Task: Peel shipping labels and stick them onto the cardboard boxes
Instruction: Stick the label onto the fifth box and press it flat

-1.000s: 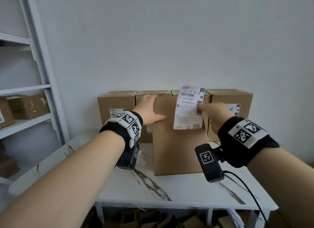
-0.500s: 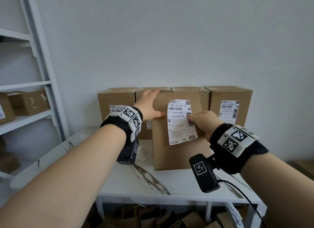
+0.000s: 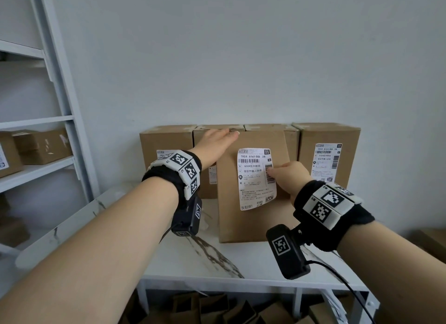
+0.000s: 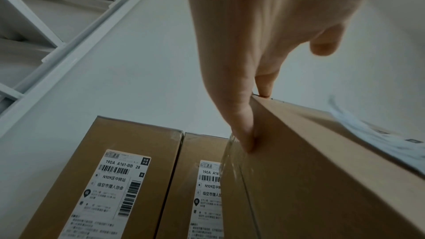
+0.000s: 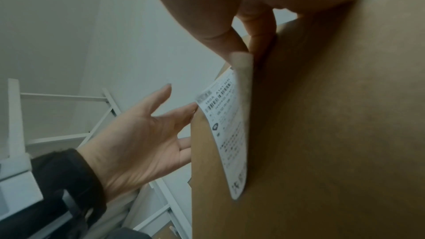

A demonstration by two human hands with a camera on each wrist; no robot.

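Note:
A plain cardboard box (image 3: 251, 224) stands upright at the middle of the white table, in front of a row of boxes. My left hand (image 3: 217, 140) rests with straight fingers on its top left corner; the left wrist view shows fingertips (image 4: 248, 141) pressing that edge of the box (image 4: 322, 179). My right hand (image 3: 287, 176) pinches the right edge of a white shipping label (image 3: 255, 179) held against the box's front face. In the right wrist view the label (image 5: 230, 134) curves away from the box (image 5: 333, 134) at its lower end, and the left hand (image 5: 142, 139) shows an open palm.
Behind stand several boxes in a row against the wall; the left box (image 3: 166, 140) and the right box (image 3: 328, 135) carry labels. A white shelf unit (image 3: 65, 111) with a box (image 3: 43, 145) is on the left. Folded cardboard (image 3: 217, 309) lies under the table (image 3: 217, 258).
My right hand brought the label down from above the box's top edge to the middle of its front face. The left hand stayed at the top left corner.

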